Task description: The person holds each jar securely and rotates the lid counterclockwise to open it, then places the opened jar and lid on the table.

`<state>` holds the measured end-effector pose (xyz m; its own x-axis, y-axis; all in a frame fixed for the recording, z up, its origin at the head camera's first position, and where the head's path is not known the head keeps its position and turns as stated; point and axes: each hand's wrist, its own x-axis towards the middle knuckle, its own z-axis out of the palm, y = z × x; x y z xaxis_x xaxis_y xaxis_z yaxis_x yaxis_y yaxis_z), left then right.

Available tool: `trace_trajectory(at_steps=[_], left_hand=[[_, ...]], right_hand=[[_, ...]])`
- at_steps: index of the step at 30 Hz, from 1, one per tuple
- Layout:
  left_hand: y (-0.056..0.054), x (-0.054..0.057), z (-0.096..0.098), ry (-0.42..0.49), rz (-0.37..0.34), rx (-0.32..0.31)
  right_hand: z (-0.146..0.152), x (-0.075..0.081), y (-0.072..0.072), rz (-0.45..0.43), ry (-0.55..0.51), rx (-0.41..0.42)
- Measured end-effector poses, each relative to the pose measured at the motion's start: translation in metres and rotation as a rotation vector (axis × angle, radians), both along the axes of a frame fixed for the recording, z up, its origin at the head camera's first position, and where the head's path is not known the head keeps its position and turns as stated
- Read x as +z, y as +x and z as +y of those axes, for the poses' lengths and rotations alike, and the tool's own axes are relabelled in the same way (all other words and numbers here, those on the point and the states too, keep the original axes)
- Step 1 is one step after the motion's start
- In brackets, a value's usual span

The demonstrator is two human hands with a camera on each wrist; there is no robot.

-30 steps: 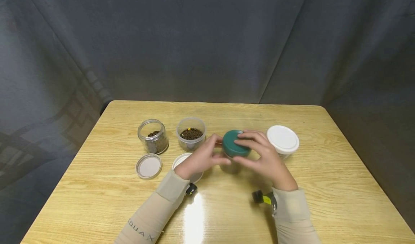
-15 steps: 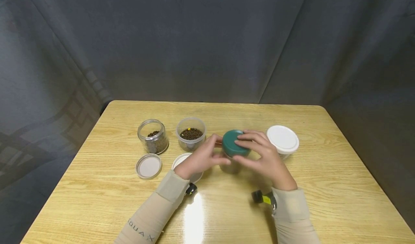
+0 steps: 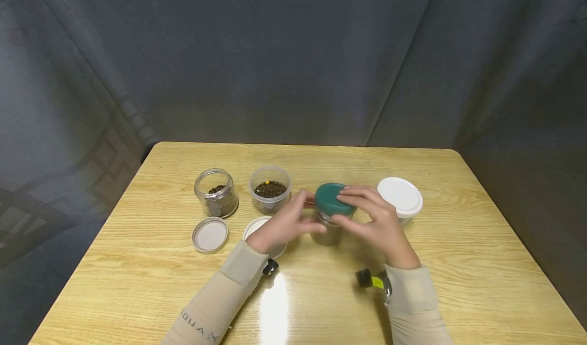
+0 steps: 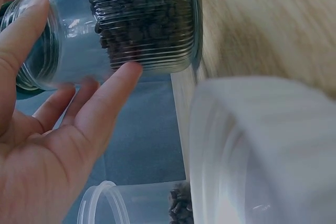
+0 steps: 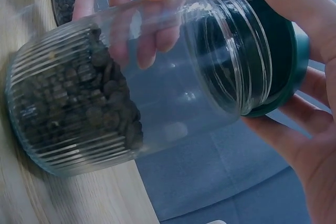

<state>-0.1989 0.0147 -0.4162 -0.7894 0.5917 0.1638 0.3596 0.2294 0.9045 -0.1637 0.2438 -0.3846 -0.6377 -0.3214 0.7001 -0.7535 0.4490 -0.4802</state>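
Note:
A clear glass jar [image 3: 326,235] stands on the table, partly filled with dark brown pellets [image 5: 79,98]. My left hand [image 3: 286,225] grips its side, thumb on one face and fingers around the other. Over the jar's mouth my right hand [image 3: 381,221] holds a green lid [image 3: 330,198] between thumb and fingers. In the right wrist view the lid sits tilted at the rim, with the neck's glass threads and the lid's hollow inside showing. The left wrist view shows the ribbed lower part of the jar and the pellets in it.
To the left stand an uncovered glass jar [image 3: 223,202] and an uncovered plastic tub [image 3: 270,202], both with brown pellets. Before them lie a pale lid [image 3: 210,235] and a white lid [image 3: 252,228], partly behind my left wrist. A white-lidded tub [image 3: 400,196] stands right.
The green lid has risen slightly from the jar's neck, and more of the glass below it shows. My right hand moved a little with it; my left hand stayed in place.

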Motion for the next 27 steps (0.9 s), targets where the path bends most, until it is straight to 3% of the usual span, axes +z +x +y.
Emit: trace_trajectory(at_steps=[7,13,21,27], left_hand=[[0.001,0.0,0.001,-0.004,-0.001,0.008],[0.002,0.0,0.001,0.017,-0.029,0.005],[0.002,0.0,0.002,-0.006,-0.011,0.037],[-0.001,0.0,0.002,-0.057,0.01,0.124]], right_hand=[[0.002,-0.001,-0.002,0.03,-0.079,-0.02],[0.003,0.007,0.003,-0.006,-0.149,-0.139],[0.011,0.017,0.005,-0.036,-0.303,-0.259],[0.018,0.027,0.009,-0.172,-0.392,-0.334]])
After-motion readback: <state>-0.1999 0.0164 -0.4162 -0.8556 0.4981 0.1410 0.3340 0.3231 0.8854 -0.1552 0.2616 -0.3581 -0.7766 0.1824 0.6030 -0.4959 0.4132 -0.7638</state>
